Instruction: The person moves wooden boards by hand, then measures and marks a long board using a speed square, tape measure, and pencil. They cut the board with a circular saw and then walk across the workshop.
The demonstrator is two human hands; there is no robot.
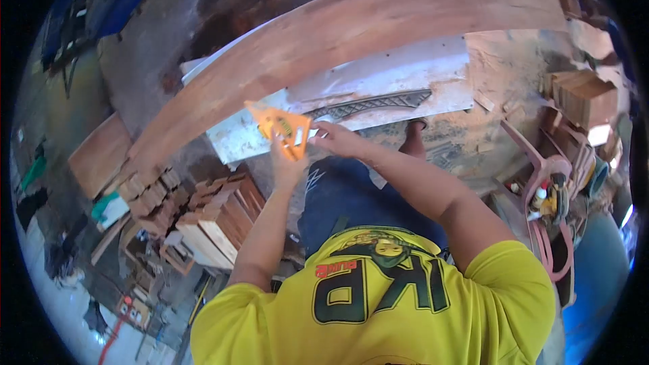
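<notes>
An orange speed square (292, 128), a triangular plate with cut-outs and dark markings, is held up in front of me. My left hand (286, 161) grips it from below, fingers closed on its lower part. At its right edge is my right hand (334, 140), with thumb and fingers pinched together. A small pale bit shows at those fingertips, too small to name. Beyond both hands lies a dark lattice-patterned strip (368, 105) on a whitish board (433, 67). Across that board stretches a long wooden plank (378, 17), which looks curved in this wide view.
Stacked wood blocks (216, 220) stand at the lower left, beside a loose wooden panel (101, 155). To the right is a pinkish plastic chair (541, 176) with small items on it. More cut wood (583, 98) is piled behind it. Sawdust covers the ground near the board.
</notes>
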